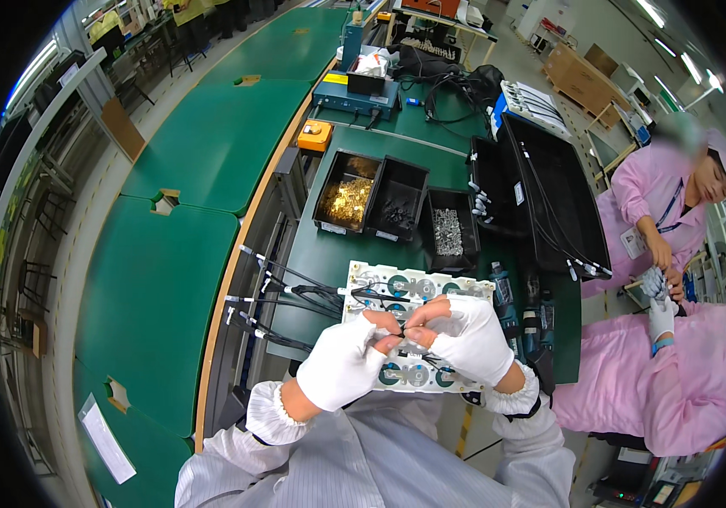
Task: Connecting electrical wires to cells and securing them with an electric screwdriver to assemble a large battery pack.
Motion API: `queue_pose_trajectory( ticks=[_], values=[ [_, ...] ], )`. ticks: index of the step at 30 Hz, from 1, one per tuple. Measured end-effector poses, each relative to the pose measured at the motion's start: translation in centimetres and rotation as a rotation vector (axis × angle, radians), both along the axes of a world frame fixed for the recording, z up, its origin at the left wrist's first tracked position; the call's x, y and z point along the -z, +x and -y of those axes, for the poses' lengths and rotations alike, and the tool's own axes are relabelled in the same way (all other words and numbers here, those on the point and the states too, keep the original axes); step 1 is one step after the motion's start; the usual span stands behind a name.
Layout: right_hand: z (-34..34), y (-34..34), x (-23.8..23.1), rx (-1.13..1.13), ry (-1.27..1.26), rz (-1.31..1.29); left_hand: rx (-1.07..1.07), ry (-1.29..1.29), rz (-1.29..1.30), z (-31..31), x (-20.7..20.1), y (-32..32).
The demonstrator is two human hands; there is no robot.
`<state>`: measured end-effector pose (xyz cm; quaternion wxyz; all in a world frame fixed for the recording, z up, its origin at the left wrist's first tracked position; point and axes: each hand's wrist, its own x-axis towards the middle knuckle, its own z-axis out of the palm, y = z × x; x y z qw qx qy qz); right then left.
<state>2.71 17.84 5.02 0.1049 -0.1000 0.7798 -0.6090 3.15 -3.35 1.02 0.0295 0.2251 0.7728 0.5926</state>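
A white panel (363, 275) with round green and clear-grey parts lies in front of me on the bench. Black cables (316, 298) with pale connector ends run off its left side. Over the panel's middle, my left hand (338, 362) and my right hand (470, 339) meet, both in white gloves with bare fingertips. Thumb and forefinger of each hand are pinched together. A tiny dark piece seems to sit between the fingertips; its kind is too small to make out. My hands cover the panel's centre.
Beyond the panel stand black bins of brass-coloured parts (348, 201), black bits (397, 212) and silver hardware (448, 232). A big black tray (549, 190) holds cables. Dark handheld tools (534, 317) lie right of the panel. An orange box (315, 135) is farther back. People in pink (659, 372) work at right.
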Motion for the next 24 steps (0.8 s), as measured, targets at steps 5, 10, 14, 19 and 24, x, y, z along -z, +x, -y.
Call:
queue_pose_trajectory(
  ticks=[5,10,14,19,24],
  values=[
    [0.3,0.7,0.5,0.131,0.032,-0.101,-0.046,0.011,0.015,-0.3,-0.2,-0.1],
    [0.1,1.1,1.7,0.210,-0.193,0.049,-0.135,0.043,0.167,-0.5,-0.3,0.0],
    [-0.2,1.7,2.1,0.158,-0.230,0.122,-0.127,0.059,0.249,-0.5,-0.2,0.5],
    [-0.4,2.1,2.8,0.130,-0.171,0.126,-0.105,-0.031,0.249,-0.5,-0.4,1.0],
    [0.1,2.3,2.7,0.087,-0.136,0.100,-0.025,-0.049,0.163,-0.4,0.2,0.7]
  ],
)
